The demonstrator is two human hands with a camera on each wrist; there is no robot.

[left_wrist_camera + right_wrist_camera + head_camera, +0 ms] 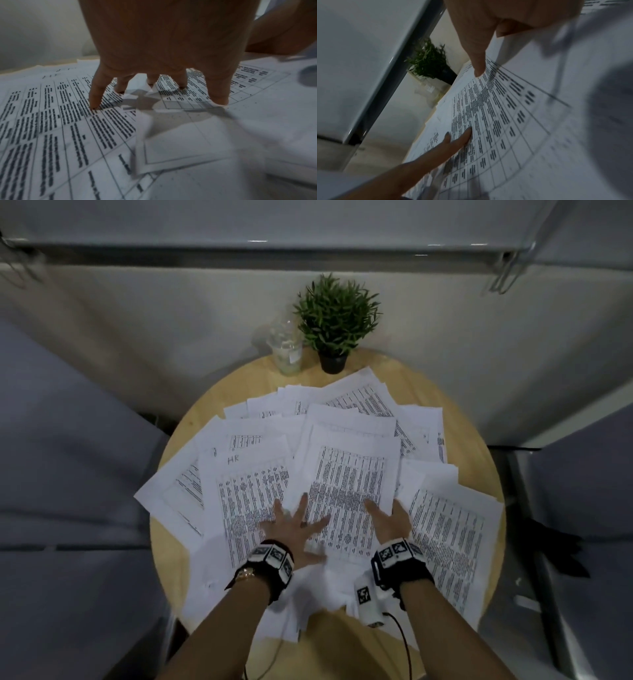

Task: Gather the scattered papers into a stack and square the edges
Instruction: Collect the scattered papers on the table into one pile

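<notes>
1. Nearest the head camera are the two forearms, each with a black wrist band carrying white marker tags; the right band (399, 556) also holds a small white camera unit with a cable trailing toward 6 o'clock.
2. The left hand (291, 525) lies flat, fingers (96, 94) spread and straight, pressing down on the printed sheets around the middle of the spread. It grasps nothing; the left wrist view shows the fingertips touching two overlapping sheets where one sheet's corner crosses another.
3. The right hand (390, 517) rests just to the right of the left one, at the right edge of the central sheet (349, 484). Its thumb (477, 59) lies straight on top of the sheet's printed table. The other fingers are hidden by paper and blur, so whether it is released or grasping the sheet cannot be told.
4. The papers (239, 491) are still scattered, fanned over most of the round wooden desk (479, 446), overlapping at many angles; some overhang the rim at 9 o'clock and at 4 o'clock. One sheet at the left bears handwritten "HR".
5. At 12 o'clock on the desk, beyond the papers, stand a small green plant (335, 316) in a dark pot and, just left of it, a clear plastic cup (286, 347).
</notes>
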